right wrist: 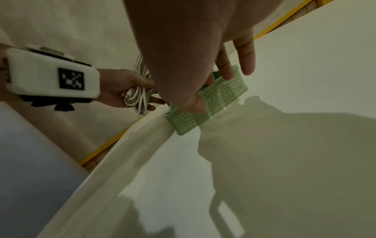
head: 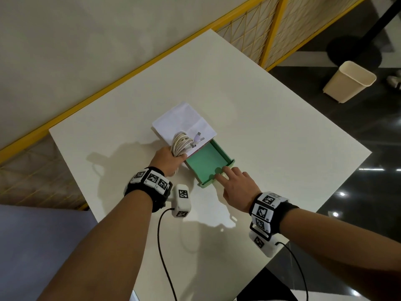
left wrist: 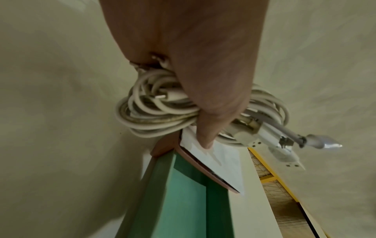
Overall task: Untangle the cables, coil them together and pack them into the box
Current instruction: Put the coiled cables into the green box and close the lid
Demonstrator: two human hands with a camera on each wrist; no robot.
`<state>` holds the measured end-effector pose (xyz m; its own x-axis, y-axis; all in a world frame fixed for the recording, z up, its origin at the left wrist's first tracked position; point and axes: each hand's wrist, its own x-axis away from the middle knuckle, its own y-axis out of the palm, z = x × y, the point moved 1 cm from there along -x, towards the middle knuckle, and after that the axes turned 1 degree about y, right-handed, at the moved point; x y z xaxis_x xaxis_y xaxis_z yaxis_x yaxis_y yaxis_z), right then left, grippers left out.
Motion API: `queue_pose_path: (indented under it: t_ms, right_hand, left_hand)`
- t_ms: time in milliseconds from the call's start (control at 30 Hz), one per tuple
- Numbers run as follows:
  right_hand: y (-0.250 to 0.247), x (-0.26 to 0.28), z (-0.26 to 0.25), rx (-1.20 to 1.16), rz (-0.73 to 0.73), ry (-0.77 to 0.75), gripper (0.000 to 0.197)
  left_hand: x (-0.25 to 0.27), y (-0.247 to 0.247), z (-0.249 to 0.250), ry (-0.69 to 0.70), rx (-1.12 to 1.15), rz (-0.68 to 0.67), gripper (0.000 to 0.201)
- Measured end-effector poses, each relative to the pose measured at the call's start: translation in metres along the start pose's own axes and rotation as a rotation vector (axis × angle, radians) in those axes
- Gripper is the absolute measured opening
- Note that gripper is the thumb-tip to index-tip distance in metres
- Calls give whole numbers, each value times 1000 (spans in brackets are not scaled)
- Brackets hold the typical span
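My left hand (head: pixel 171 159) grips a coil of white cables (head: pixel 181 144) and holds it over the near edge of the box's white sleeve (head: pixel 182 120). Several plugs (head: pixel 198 135) stick out of the coil to the right. The green drawer (head: pixel 204 164) is slid out of the sleeve toward me, and nothing lies in it. My right hand (head: pixel 225 174) pinches the drawer's front wall. The right wrist view shows my thumb on the ribbed front of the drawer (right wrist: pixel 219 95) and my fingers (right wrist: pixel 223 69) over its rim. In the left wrist view the coil (left wrist: pixel 154 112) hangs just above the drawer (left wrist: pixel 183 201).
The box stands mid-table on a white table (head: pixel 260 127). A yellow-framed lattice partition (head: pixel 271 29) runs along the far edge. On the dark floor to the right stand a cream bin (head: pixel 349 81) and a black stand base (head: pixel 353 51).
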<state>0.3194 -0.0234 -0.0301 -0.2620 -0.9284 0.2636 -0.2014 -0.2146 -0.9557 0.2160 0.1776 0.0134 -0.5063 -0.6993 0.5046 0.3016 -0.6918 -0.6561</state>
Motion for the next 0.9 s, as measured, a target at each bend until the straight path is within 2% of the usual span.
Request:
queue_pose_path:
  t_ms: [200, 567, 700, 800, 900]
  right_hand:
    - [1, 12, 0, -32, -2, 8, 70]
    - [8, 32, 7, -1, 51, 31, 61]
    - [-1, 32, 8, -61, 163, 47, 55]
    - [-18, 23, 8, -181, 291, 48, 49]
    - [-38, 13, 7, -314, 340, 19, 45]
  left_hand:
    - [-2, 1, -2, 14, 11, 6, 23]
    - [0, 2, -2, 23, 21, 24, 29]
    - [7, 2, 0, 33, 112, 75, 21]
    - [17, 2, 1, 84, 188, 179, 28]
    - [26, 9, -2, 98, 204, 174, 26]
